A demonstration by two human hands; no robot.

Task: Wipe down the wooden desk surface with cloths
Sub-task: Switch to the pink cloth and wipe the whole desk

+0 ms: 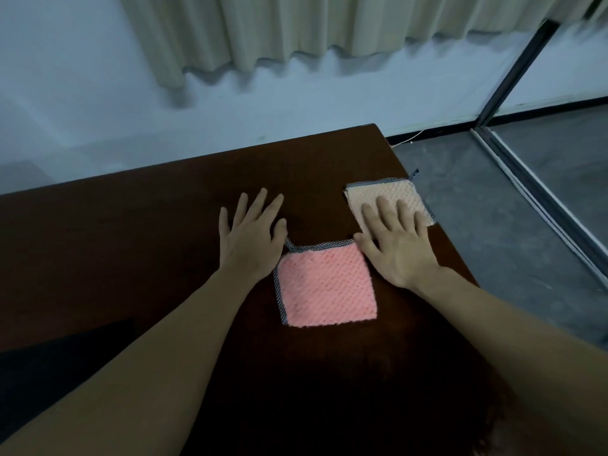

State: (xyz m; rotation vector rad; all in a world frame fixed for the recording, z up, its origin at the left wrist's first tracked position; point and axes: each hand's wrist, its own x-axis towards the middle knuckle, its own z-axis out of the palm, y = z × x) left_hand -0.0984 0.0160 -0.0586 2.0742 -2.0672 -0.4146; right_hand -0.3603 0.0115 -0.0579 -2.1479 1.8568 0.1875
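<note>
Desk point(131, 241) edge, beige cloth point(388, 192) under right hand point(394, 245)

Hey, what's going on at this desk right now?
A person is at a dark brown wooden desk with two square textured cloths edged in dark trim. The right hand lies flat with straight fingers on the beige cloth near the desk's right edge, as if to wipe with it. The left hand is open, flat over the bare wood just left of the pink cloth, which lies between the two hands with neither hand on top of it.
</note>
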